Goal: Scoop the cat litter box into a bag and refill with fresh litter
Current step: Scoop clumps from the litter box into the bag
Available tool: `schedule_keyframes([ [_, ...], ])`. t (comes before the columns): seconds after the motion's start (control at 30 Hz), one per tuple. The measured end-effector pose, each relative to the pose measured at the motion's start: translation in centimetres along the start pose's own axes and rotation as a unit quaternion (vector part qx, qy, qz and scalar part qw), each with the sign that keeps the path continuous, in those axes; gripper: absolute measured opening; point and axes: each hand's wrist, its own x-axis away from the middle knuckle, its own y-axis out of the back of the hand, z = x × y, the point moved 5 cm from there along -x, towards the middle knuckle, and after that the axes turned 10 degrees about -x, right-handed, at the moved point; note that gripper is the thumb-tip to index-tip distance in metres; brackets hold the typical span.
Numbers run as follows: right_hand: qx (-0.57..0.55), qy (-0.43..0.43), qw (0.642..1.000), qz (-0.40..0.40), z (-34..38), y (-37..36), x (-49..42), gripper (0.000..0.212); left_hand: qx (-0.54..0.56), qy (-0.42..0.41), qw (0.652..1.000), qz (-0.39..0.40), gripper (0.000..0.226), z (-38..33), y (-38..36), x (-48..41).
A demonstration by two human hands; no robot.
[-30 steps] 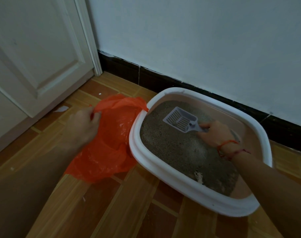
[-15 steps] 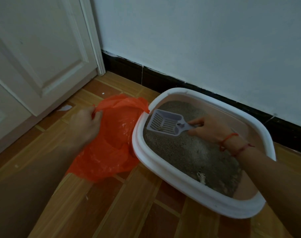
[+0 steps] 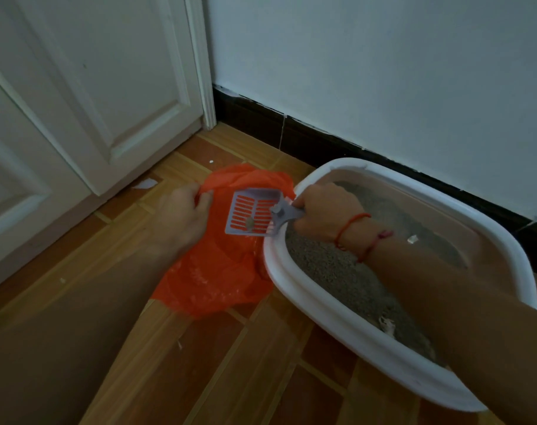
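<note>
I have my right hand (image 3: pixel 322 210) closed around the handle of the one slotted scoop (image 3: pixel 253 214), its head out past the litter box (image 3: pixel 368 342) rim and above the single orange bag (image 3: pixel 218 265) lying on the floor against the box's near-door side, with one small clump sitting on the slots. My left hand (image 3: pixel 181 214) pinches the bag's edge shut between thumb and fingers, holding the mouth up. I judge the bag thin, limp and slippery, best held at its rim, the scoop light and stiff, and the one box of grey litter heavy enough to stay put.
</note>
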Motion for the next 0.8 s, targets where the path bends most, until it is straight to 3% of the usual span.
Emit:
schedule_keyframes([
  [0.27, 0.086, 0.073, 0.993, -0.021, 7.0, -1.2, -1.4, 0.015, -0.007, 0.003, 1.0, -0.016, 0.03, 1.4, 0.9, -0.1],
  [0.5, 0.1, 0.086, 0.991, -0.015, 8.1, -1.7, -1.0, 0.012, -0.012, -0.002, 1.0, -0.019, 0.032, 2.2, 1.1, 0.1],
  [0.8, -0.039, 0.0, 0.997, 0.063, 3.0, -1.3, 0.1, 0.023, -0.009, 0.009, 1.0, 0.0, 0.033, 1.3, 0.5, -0.2],
])
